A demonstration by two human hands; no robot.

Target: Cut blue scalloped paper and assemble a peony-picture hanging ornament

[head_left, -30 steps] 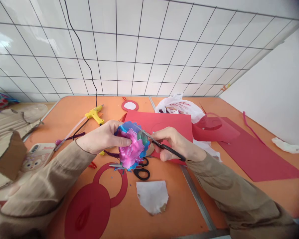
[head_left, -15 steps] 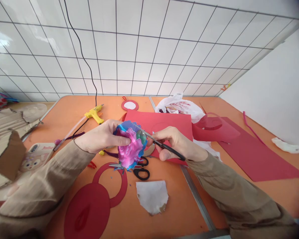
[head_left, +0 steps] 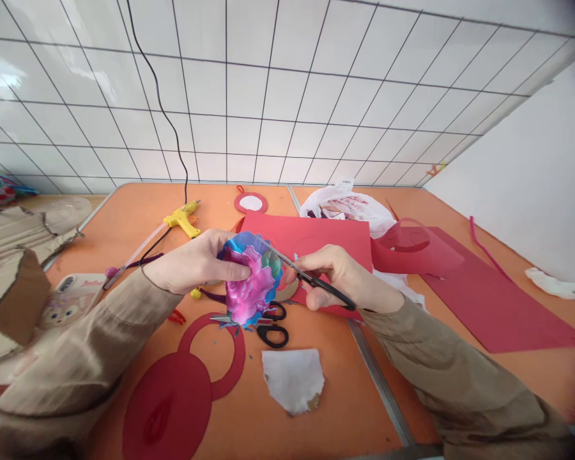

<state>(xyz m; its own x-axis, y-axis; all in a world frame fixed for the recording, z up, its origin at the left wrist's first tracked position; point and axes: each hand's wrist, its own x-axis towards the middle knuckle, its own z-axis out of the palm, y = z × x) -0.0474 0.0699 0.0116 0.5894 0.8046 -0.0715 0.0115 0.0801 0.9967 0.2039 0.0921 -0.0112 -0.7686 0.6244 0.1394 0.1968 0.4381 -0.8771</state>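
Note:
Between thumb and fingers, my left hand pinches a flower cutout with pink petals and a blue-green edge. My right hand grips black-handled scissors, their blades lying along the cutout's upper right edge. Whether the blades are parted is hard to see. A second pair of scissors rests on the table under the cutout, its blades partly covered. Below the hands are a red ring, a red disc and a torn-edged white piece.
A yellow glue gun with a black cord lies at the back left, near a phone case and torn cardboard. Red sheets cover much of the right side. A white plastic bag sits at the back by the tiled wall.
Almost nothing differs. The view has shifted very slightly, and both hands keep their hold on the cutout and scissors in nearly the same place.

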